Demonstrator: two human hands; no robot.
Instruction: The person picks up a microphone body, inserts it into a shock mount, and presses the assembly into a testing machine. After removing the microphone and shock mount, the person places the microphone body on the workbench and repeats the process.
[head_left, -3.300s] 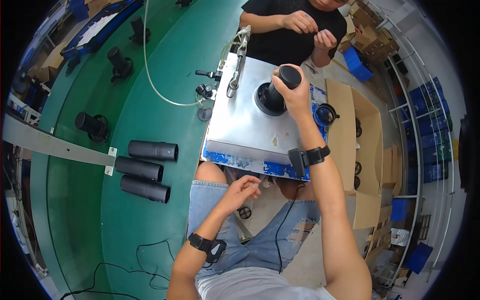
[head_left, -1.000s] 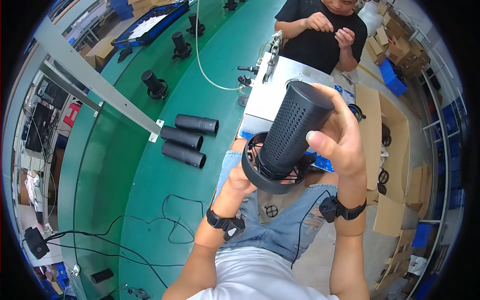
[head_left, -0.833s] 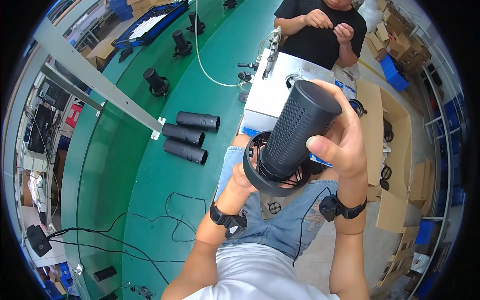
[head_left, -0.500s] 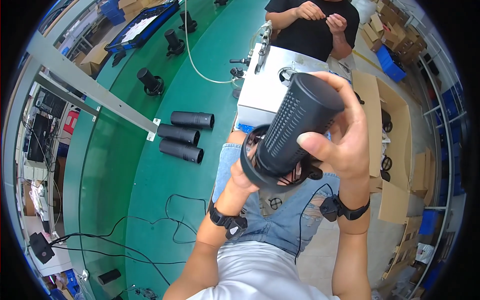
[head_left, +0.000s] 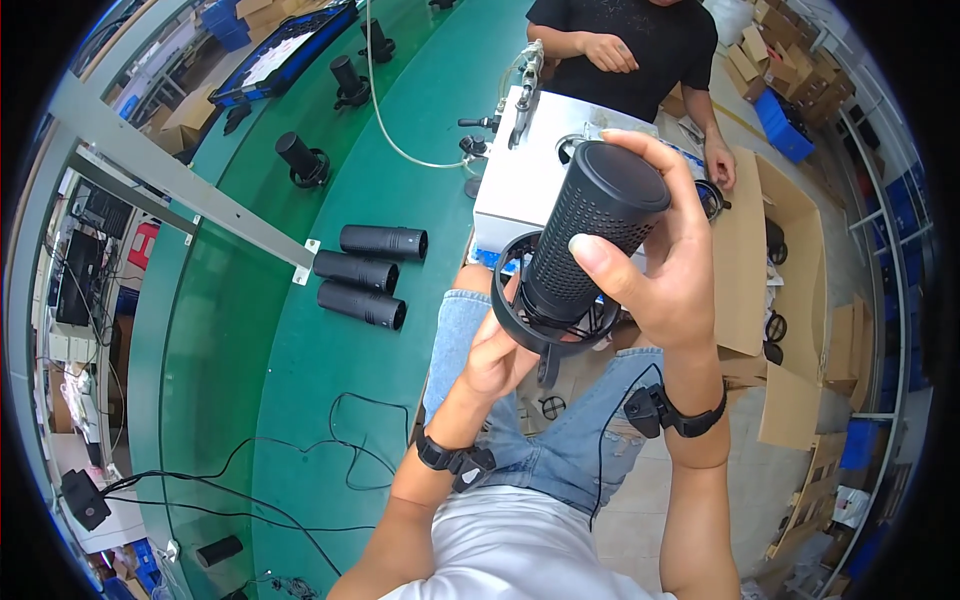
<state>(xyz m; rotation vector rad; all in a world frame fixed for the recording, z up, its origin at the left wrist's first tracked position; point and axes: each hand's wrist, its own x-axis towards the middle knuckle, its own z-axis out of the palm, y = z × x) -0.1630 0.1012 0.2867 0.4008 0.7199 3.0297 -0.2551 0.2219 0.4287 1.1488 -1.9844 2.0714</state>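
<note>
In front of me I hold a black microphone (head_left: pixel 590 225) with a perforated cylindrical body, tilted with its flat round end up and toward the right. My right hand (head_left: pixel 680 285) wraps round the upper body, thumb on the near side and fingers over the far side. A black ring-shaped shock mount (head_left: pixel 508 322) surrounds the lower end, with thin cords inside it and a small arm pointing down. My left hand (head_left: pixel 495 362) grips the mount from below; part of its fingers is hidden behind the ring.
Three black cylindrical sleeves (head_left: pixel 362 304) lie on the green table (head_left: pixel 300 385) at left, with several mounted microphones (head_left: pixel 301 160) behind them. A white box-shaped fixture (head_left: pixel 515 190) stands ahead. Across from me sits a co-worker (head_left: pixel 625 70). An open carton (head_left: pixel 735 270) is at right; black cables (head_left: pixel 250 490) cross the table.
The microphone and mount have turned, swinging the mount's arm from the right to the bottom. My hands shifted slightly. The co-worker's hands have parted, one reaching down to a black ring.
</note>
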